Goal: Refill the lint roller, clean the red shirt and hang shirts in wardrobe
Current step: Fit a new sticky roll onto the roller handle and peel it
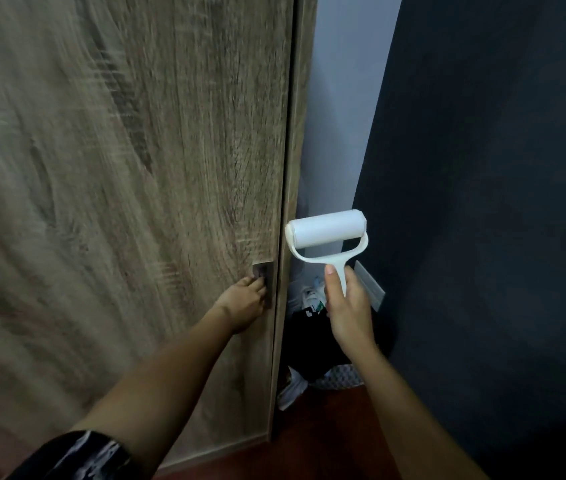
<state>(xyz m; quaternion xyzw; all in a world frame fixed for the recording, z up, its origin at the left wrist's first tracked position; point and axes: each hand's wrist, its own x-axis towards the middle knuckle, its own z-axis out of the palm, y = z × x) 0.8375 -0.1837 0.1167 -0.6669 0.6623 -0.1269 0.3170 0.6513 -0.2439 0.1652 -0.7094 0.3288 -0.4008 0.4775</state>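
Note:
A wood-grain wardrobe door fills the left and middle of the head view. Near its right edge sits a small dark recessed handle. My left hand reaches to that handle, its fingers curled into the recess. My right hand grips the white handle of a lint roller and holds it upright, its white roll on top, just right of the door's edge. No shirt is in sight.
A dark wall or curtain takes up the right side. Between it and the wardrobe is a narrow gap with a pale wall and a heap of bags and clothes on the reddish floor.

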